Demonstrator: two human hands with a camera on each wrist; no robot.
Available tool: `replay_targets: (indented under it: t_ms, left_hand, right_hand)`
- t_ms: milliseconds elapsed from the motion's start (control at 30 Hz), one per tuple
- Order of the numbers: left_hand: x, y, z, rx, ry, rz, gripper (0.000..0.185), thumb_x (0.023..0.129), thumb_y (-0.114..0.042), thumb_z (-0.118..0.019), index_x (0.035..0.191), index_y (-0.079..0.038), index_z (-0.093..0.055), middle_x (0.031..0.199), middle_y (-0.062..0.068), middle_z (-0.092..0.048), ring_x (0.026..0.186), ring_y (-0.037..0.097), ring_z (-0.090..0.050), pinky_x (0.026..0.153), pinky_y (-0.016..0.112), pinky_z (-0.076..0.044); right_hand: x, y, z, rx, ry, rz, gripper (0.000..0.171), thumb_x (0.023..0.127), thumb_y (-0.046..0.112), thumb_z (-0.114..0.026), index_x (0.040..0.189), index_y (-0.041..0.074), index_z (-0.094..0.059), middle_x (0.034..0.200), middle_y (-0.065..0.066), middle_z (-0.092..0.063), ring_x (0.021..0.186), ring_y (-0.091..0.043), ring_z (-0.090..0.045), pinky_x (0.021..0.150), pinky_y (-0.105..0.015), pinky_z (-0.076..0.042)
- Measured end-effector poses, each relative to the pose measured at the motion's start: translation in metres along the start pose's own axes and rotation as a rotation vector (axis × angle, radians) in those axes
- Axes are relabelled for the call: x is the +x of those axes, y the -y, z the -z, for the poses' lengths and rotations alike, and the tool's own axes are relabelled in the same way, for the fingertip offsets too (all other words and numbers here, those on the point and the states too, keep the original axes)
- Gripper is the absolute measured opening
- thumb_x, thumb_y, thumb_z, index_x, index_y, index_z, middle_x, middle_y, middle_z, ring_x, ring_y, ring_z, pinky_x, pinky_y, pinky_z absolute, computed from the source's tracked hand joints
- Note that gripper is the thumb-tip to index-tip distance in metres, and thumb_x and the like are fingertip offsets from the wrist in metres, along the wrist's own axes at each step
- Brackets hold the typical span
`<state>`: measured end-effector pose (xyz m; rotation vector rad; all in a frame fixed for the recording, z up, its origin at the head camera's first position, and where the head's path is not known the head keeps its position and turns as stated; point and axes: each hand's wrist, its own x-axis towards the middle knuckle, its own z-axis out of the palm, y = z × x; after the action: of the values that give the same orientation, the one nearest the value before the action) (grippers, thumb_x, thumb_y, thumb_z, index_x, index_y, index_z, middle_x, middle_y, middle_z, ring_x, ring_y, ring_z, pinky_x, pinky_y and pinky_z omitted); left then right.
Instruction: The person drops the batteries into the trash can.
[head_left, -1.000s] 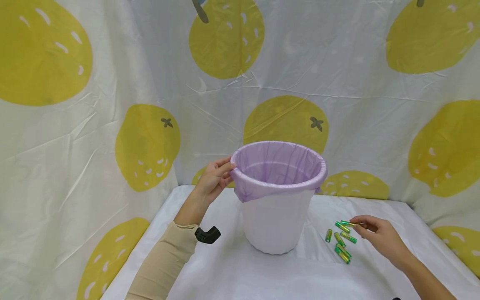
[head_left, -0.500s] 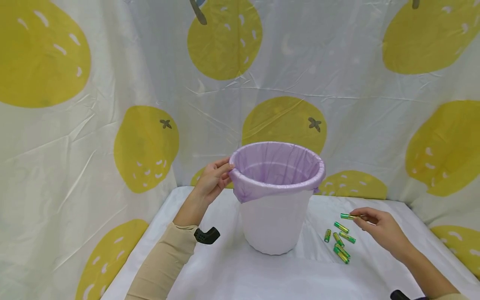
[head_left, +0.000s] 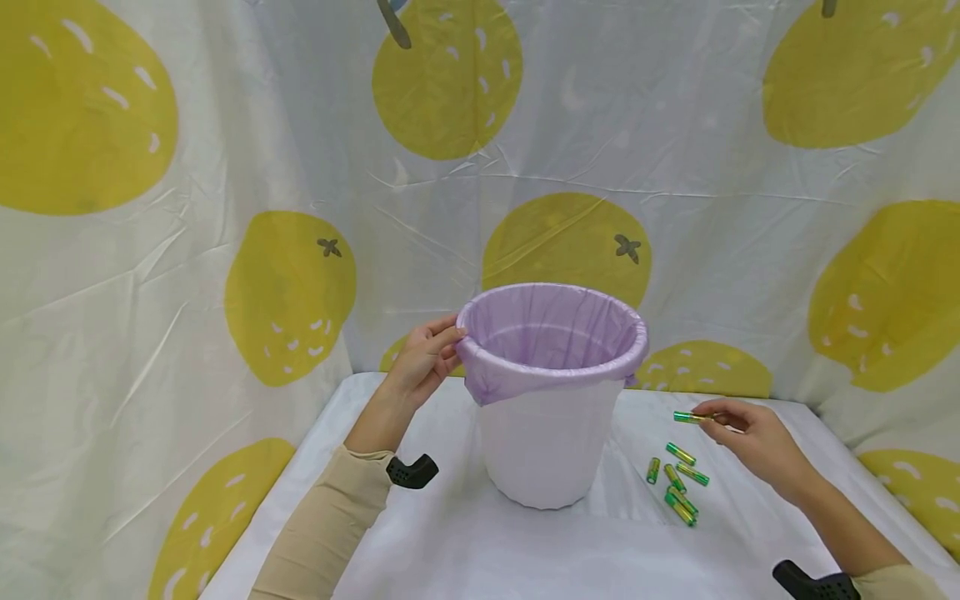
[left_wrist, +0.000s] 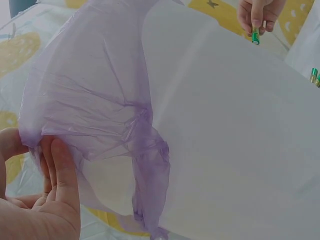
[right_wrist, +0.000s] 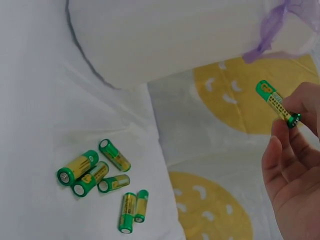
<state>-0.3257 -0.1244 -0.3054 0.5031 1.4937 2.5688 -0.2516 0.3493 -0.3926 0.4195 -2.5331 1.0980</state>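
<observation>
My left hand [head_left: 423,360] grips the lined bin's [head_left: 551,442] rim; my right hand [head_left: 753,442] pinches a battery [head_left: 688,417] above the surface [head_left: 465,542].

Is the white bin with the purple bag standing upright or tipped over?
Upright. The white bin stands on its base on the table, mouth up; the left hand holds its purple bag at the rim.
</observation>
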Motion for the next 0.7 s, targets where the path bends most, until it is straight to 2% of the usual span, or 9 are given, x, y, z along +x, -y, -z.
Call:
replay_targets:
  t_ms: [200,400,567,700]
  left_hand:
    - [0.000,-0.001,-0.001,0.013,-0.005,0.000,0.047,0.103,0.004,-0.055,0.147,0.015,-0.039,0.129,0.023,-0.054,0.086,0.015,-0.068,0.080,0.023,-0.058]
    - [0.000,-0.001,-0.002,0.013,-0.007,0.000,0.047,0.103,0.005,-0.054,0.146,0.015,-0.039,0.129,0.024,-0.053,0.086,0.015,-0.068,0.080,0.023,-0.058]
    - [0.001,0.000,-0.001,0.009,-0.007,0.001,0.047,0.103,0.005,-0.054,0.147,0.015,-0.040,0.134,0.027,-0.050,0.087,0.015,-0.068,0.080,0.023,-0.058]
    - [0.001,0.000,-0.001,0.005,-0.009,0.002,0.047,0.102,0.006,-0.055,0.146,0.015,-0.040,0.135,0.027,-0.050,0.087,0.015,-0.069,0.080,0.024,-0.058]
  right_hand:
    - [0.007,0.004,0.005,-0.010,-0.009,0.013,0.020,0.101,0.016,-0.069,0.116,0.003,-0.073,0.112,-0.006,-0.071,0.098,0.012,-0.054,0.074,-0.014,-0.051]
    - [0.013,0.009,0.009,-0.005,-0.020,0.048,0.019,0.102,0.012,-0.068,0.116,0.000,-0.072,0.107,-0.010,-0.071,0.094,0.006,-0.058,0.073,-0.014,-0.052]
    - [0.019,0.013,0.013,0.010,-0.027,0.056,0.021,0.102,0.011,-0.067,0.118,-0.003,-0.070,0.105,-0.008,-0.071,0.095,0.008,-0.056,0.074,-0.012,-0.051]
    - [0.024,0.017,0.017,0.018,-0.031,0.068,0.021,0.102,0.011,-0.066,0.118,-0.003,-0.070,0.104,-0.008,-0.070,0.092,0.003,-0.059,0.072,-0.014,-0.053]
